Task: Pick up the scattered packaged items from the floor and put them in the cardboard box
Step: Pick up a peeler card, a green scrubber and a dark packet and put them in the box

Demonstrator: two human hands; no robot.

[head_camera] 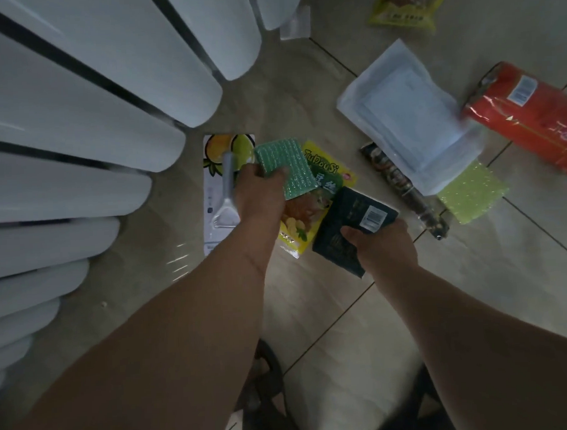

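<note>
My left hand [258, 196] grips a green textured packet [286, 167] just above the floor. Under it lies a yellow snack packet [329, 177] with green print. My right hand [384, 246] holds a dark packet [351, 225] with a white barcode label by its lower edge. A carded peeler pack [220, 185] with fruit pictures lies left of my left hand. Further right on the floor are a clear white pouch [407, 112], a long dark stick-shaped pack [401, 187], a pale green bubble packet [473, 193] and a red wrapped pack [531, 116]. No cardboard box is in view.
White radiator fins [77, 126] fill the left side, close to the peeler pack. Another yellow snack bag [406, 4] lies at the top edge. Beige floor tiles [328, 310] spread between my forearms. Dark sandals [267, 394] show at the bottom.
</note>
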